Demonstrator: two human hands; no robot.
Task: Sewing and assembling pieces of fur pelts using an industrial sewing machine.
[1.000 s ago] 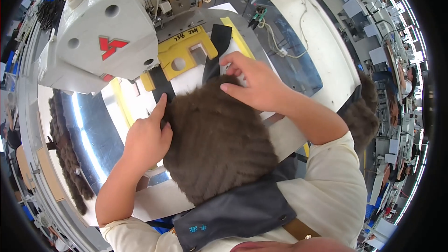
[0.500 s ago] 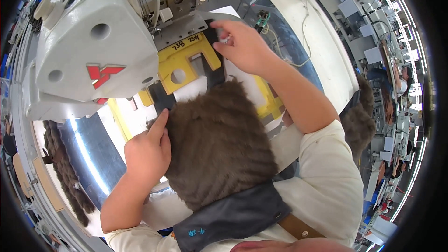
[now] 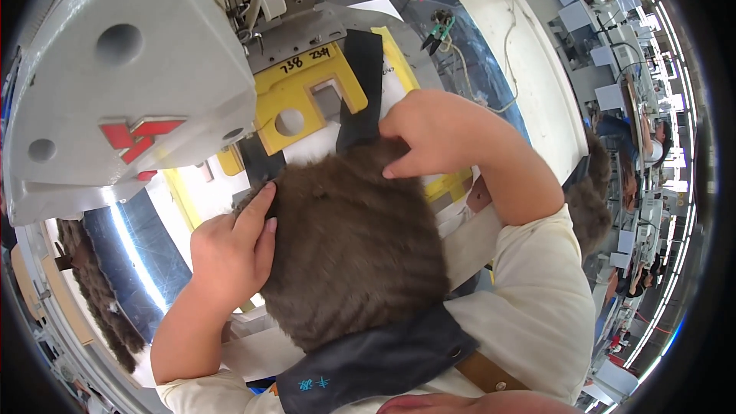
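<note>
A dark brown fur piece (image 3: 356, 249) spreads before me, its near end beside a dark grey leather-like panel (image 3: 376, 360). My left hand (image 3: 234, 249) is closed at its upper left edge, index finger along the border and thumb lower down. At the upper right corner, my right hand (image 3: 437, 134) pinches the fur between thumb and bent fingers. Under the fur's far edge runs a black strip (image 3: 362, 69). Just beyond it is a yellow template plate (image 3: 307, 96) with cut-outs, held by the grey metal clamp (image 3: 299, 50) of the sewing machine (image 3: 130, 92).
The machine's big white head overhangs the left side. Green-handled snips (image 3: 439, 33) lie at the back right with a pale cord (image 3: 466, 77). Another fur strip (image 3: 96, 284) hangs at the left, and more brown fur (image 3: 589, 207) sits at the right table edge.
My right hand has come back toward me from the clamp and black strip to the fur's upper right corner. My left hand stays at the left edge. The whole view has shifted slightly.
</note>
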